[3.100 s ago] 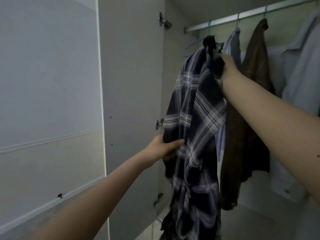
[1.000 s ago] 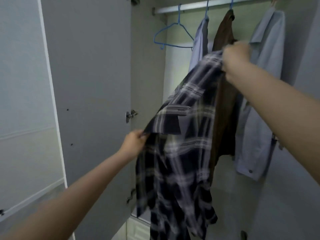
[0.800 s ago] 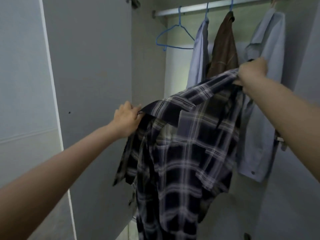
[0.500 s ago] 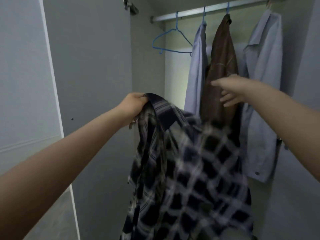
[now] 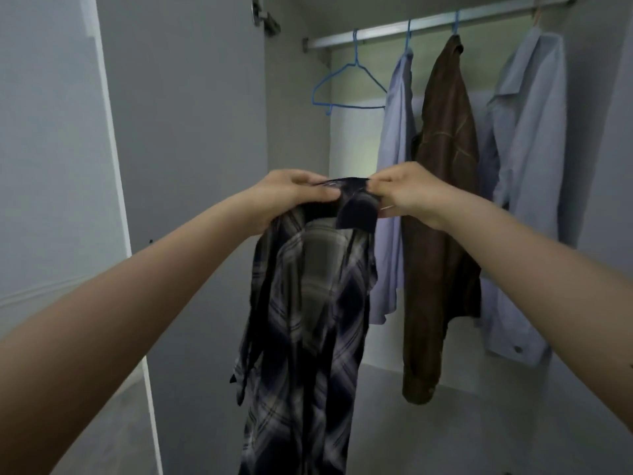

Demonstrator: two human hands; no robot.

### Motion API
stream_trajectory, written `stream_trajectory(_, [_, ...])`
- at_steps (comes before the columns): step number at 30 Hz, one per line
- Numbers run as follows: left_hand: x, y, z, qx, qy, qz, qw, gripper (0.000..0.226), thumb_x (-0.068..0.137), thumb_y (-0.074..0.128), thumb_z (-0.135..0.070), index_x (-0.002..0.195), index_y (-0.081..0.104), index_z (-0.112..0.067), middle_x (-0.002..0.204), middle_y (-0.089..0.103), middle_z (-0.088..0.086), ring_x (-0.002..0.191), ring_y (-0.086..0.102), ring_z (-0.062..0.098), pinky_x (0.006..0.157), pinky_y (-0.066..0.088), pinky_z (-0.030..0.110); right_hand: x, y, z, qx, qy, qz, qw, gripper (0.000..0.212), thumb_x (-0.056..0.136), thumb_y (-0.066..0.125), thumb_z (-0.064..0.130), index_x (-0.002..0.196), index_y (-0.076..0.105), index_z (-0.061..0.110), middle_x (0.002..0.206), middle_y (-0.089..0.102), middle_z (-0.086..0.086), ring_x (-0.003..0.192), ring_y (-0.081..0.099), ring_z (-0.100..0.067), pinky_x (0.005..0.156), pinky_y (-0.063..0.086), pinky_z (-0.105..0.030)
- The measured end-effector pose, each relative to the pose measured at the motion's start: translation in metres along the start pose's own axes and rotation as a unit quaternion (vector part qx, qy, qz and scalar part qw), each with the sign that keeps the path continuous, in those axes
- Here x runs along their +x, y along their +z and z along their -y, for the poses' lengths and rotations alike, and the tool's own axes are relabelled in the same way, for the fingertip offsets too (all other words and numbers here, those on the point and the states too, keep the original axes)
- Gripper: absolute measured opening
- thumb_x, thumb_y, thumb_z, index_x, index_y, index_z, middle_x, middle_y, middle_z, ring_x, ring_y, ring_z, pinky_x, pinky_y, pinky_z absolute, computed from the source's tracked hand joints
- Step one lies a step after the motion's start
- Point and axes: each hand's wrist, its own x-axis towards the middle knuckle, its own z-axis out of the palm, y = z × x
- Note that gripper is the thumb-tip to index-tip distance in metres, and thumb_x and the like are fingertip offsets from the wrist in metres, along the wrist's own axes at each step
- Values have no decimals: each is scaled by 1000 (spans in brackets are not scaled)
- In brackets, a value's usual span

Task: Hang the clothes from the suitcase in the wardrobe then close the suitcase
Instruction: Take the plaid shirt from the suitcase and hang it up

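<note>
Hands met at chest height in the head view, both gripping the collar of a dark navy-and-white plaid cotton shirt [image 5: 308, 313]. The left hand [image 5: 291, 197] had its fingers [image 5: 318, 193] curled over the collar's left end; the right hand [image 5: 407, 193] pinched the right end, close beside it. The shirt hung limp below them, its hem running past the bottom edge, in front of the open grey wardrobe [image 5: 298, 108]. Above, an empty blue wire hanger [image 5: 349, 85] hung near the left end of the silver metal rail [image 5: 428, 27], with free room beneath it. To its right hung a pale blue shirt [image 5: 394, 166], a brown leather jacket [image 5: 442, 207] and a light blue-grey jacket [image 5: 527, 186]. The open grey wardrobe door [image 5: 185, 132] stood at left.
</note>
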Motion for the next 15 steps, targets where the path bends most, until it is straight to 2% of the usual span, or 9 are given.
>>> stream_trajectory(2, [-4, -9, 9, 188, 7, 4, 982, 25, 61, 85, -25, 79, 68, -25, 73, 71, -9, 65, 67, 4, 53, 47, 8, 1, 3, 4, 2, 3, -12, 1000, 16, 94, 49, 8, 92, 65, 5, 76, 59, -6, 66, 57, -12, 54, 53, -19])
stream_trajectory(4, [-6, -14, 24, 367, 27, 1, 930, 25, 62, 85, -28, 66, 60, -24, 61, 60, -10, 54, 56, 2, 43, 37, 5, 5, 5, 10, 19, 5, -43, 999, 16, 94, 48, 5, 98, 63, 6, 78, 57, -11, 67, 56, -17, 57, 49, -24])
stream_trajectory(6, [-9, -20, 45, 422, 5, 6, 907, 25, 70, 80, -28, 64, 57, -20, 61, 55, -6, 56, 51, 5, 43, 36, 12, 13, 0, 16, 59, 15, -117, 991, 22, 93, 46, 6, 109, 61, 0, 88, 58, -17, 69, 56, -21, 59, 47, -25])
stream_trajectory(9, [-14, -37, 79, 456, -50, -17, 888, 21, 87, 63, -28, 74, 54, -15, 66, 52, 4, 68, 51, 20, 53, 34, 27, 18, -19, 18, 129, 68, -197, 969, 32, 94, 44, 12, 120, 57, -1, 110, 63, -17, 81, 63, -26, 67, 54, -28])
stream_trajectory(11, [-15, -49, 95, 434, -56, -70, 897, 19, 94, 53, -25, 83, 60, -11, 65, 51, 3, 66, 49, 21, 51, 31, 29, 14, -32, 14, 128, 97, -165, 973, 32, 93, 49, 22, 118, 59, 5, 117, 63, -15, 92, 63, -26, 76, 53, -30])
stream_trajectory(13, [-12, -59, 100, 326, -37, -161, 931, 22, 97, 47, -20, 101, 66, -11, 68, 55, 3, 63, 49, 19, 53, 32, 28, 9, -39, 8, 42, 108, -96, 989, 40, 84, 62, 39, 112, 64, 12, 121, 61, -9, 105, 58, -26, 97, 45, -38])
stream_trajectory(15, [-4, -66, 96, 212, -28, -230, 949, 24, 97, 44, -15, 106, 66, -9, 69, 57, 5, 59, 48, 18, 53, 35, 28, 4, -40, -1, -127, 103, -37, 986, 55, 76, 71, 43, 118, 61, 8, 119, 60, -9, 104, 57, -25, 105, 37, -42])
